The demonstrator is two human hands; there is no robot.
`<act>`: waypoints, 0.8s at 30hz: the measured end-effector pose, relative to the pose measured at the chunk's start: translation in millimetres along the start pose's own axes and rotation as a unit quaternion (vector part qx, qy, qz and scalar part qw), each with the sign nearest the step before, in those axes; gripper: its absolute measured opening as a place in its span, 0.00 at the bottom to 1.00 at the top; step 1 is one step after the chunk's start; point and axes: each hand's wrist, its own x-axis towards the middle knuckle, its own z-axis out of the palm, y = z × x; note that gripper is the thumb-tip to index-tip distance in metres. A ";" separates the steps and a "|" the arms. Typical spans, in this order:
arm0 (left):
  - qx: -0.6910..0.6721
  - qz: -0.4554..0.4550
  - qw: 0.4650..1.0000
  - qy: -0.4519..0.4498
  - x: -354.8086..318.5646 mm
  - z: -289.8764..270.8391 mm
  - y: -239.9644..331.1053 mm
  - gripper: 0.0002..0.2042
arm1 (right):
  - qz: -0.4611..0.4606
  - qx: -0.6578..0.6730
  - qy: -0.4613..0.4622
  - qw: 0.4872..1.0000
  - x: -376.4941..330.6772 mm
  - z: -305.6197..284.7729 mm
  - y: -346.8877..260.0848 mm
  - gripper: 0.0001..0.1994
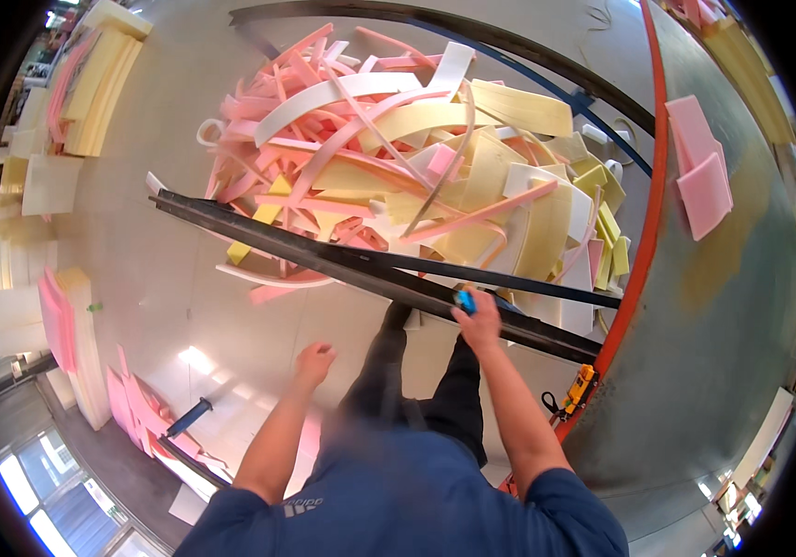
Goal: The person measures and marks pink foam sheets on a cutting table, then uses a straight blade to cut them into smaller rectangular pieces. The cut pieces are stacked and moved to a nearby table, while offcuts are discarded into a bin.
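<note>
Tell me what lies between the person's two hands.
In the head view, the person's dark trouser legs and bare pale floor lie between the left hand and the right hand, which holds a small blue object.

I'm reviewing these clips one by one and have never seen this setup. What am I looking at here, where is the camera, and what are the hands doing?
There is no machine: a person works with bare hands. The one picture comes from a wide fisheye camera on the person's head, looking down, so straight edges bend. The right hand holds a small blue object against a long black bar. The left hand hangs free, loosely closed, holding nothing visible. Beyond the bar, a pile of pink, yellow and white foam offcuts lies on the pale floor. A yellow tool lies near the orange rail.
</note>
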 end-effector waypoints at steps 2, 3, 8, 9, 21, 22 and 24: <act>-0.036 0.007 0.998 0.049 -19.8 -11.5 -60.1 0.16 | 0.058 -0.027 -0.029 0.998 23.7 59.8 -23.4 0.28; -0.034 -0.012 0.997 0.073 -32.3 -13.1 -103.0 0.15 | 0.084 -0.039 -0.029 0.995 33.8 82.2 -37.6 0.28; -0.067 -0.115 0.986 0.099 -76.9 -22.0 -171.6 0.17 | 0.119 -0.174 -0.167 0.963 72.1 140.7 -64.7 0.29; -0.048 -0.124 0.987 0.087 -76.9 -23.7 -172.8 0.18 | 0.093 -0.122 -0.151 0.977 68.0 145.8 -62.5 0.29; -0.121 0.018 0.992 -0.029 18.4 12.9 94.5 0.11 | 0.102 0.009 0.000 0.995 95.3 -79.8 -23.1 0.20; -0.118 0.044 0.992 -0.027 22.1 18.1 121.7 0.11 | 0.077 0.039 0.086 0.993 106.2 -122.0 5.7 0.19; -0.133 0.047 0.988 -0.059 13.1 40.2 177.8 0.11 | 0.022 0.004 0.317 0.948 128.8 -176.1 91.2 0.15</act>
